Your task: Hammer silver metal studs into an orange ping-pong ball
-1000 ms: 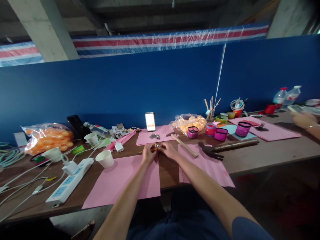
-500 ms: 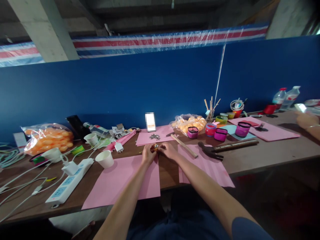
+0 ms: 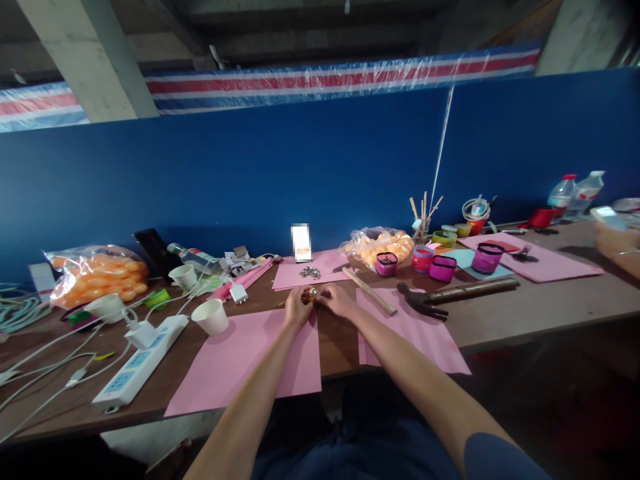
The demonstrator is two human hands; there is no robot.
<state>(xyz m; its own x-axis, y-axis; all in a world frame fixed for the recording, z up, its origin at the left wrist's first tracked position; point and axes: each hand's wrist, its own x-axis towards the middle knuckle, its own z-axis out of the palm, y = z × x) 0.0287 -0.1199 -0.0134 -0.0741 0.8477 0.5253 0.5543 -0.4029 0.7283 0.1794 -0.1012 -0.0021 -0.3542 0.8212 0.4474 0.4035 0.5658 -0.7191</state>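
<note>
My left hand [image 3: 297,307] is closed around a small orange-brown piece with a shiny silver part [image 3: 311,295]; its exact kind is too small to make out. My right hand [image 3: 336,301] meets it from the other side, thumb and finger pinched at the silver part. Both hands are over the brown table, between two pink sheets. Just beyond them, a heap of small shiny metal pieces [image 3: 310,273] lies on pink paper [image 3: 285,275]. To the right of my right hand rests a wooden stick [image 3: 369,291].
A hammer [image 3: 465,291] and purple containers [image 3: 443,269] stand to the right, near a bag of orange balls [image 3: 380,247]. At left are a power strip [image 3: 143,363], cables, paper cups [image 3: 210,317] and another orange-filled bag [image 3: 100,275]. Another person's hand [image 3: 613,241] holds a phone far right.
My hands stay together on the small piece, with hardly any shift. At the far right, the other person's phone has tilted slightly.
</note>
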